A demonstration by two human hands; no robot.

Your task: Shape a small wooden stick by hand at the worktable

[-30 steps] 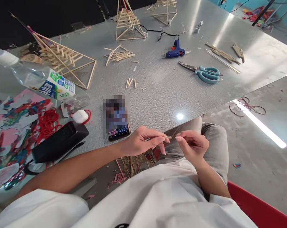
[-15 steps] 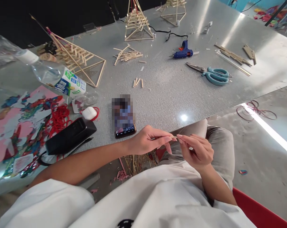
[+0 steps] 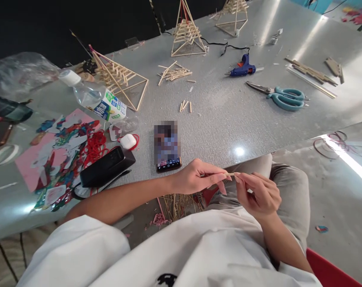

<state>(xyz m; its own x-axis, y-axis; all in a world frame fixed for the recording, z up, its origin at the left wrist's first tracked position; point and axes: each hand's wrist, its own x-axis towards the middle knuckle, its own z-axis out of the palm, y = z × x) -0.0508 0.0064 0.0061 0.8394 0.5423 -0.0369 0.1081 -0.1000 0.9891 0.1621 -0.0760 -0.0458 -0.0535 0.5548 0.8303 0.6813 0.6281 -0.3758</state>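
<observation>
Right of centre, low in frame, a thin wooden stick [image 3: 230, 174] was held.
Its ends were pinched by the left hand [image 3: 196, 178] and right hand [image 3: 259, 195]; if loosened, it could be dropped beside the table [image 3: 210, 135].

White glare spots the tabletop [image 3: 216, 123] and streaks the floor [image 3: 336, 195].
</observation>
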